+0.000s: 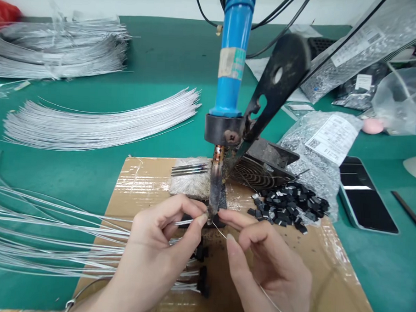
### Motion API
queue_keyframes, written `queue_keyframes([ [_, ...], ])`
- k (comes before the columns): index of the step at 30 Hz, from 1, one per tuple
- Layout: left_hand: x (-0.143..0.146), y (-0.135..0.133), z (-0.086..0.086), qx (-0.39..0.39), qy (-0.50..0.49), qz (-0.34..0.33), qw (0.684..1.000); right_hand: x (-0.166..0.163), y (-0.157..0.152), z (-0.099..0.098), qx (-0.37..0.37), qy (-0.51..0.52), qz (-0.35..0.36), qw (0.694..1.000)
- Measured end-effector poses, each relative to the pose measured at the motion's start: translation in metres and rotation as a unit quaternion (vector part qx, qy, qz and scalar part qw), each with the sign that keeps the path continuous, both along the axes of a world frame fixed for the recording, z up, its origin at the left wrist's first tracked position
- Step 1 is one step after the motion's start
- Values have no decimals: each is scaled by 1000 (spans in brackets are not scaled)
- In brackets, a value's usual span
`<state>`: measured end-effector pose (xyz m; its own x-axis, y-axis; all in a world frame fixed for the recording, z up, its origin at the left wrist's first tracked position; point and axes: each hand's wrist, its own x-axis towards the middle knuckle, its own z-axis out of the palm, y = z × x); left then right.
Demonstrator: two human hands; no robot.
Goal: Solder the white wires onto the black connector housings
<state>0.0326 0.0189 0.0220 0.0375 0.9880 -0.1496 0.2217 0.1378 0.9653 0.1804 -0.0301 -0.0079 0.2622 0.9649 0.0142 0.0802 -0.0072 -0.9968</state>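
Note:
A blue-handled soldering iron point(232, 69) hangs tip-down in a black stand point(265, 112) over a taped cardboard sheet point(328, 253). My left hand point(155, 250) pinches a thin white wire point(186, 222) and holds its end at the iron's tip point(213, 207). My right hand point(265, 264) pinches a thin strand of solder wire point(218, 231) that runs down past the palm, its end at the same tip. A small black part point(219, 221) sits under the tip. Below it lie finished white wires with black ends point(200, 270).
Loose white wires fan out at left point(35, 231), a curved bundle point(99, 123) lies behind, more bundles in plastic point(57, 43) at far left. A pile of small black parts point(291, 205), silver bags point(325, 142), and a phone point(365, 195) lie at right.

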Motion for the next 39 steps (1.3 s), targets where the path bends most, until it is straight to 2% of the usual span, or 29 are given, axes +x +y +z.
queue_keyframes([
  [12, 0, -1, 0, 10, 2, 1, 1000, 0, -2, 1, -6, -4, -1, 1000],
  [39, 0, -4, -2, 5, 0, -2, 1000, -4, -1, -5, 37, -40, -20, 998],
])
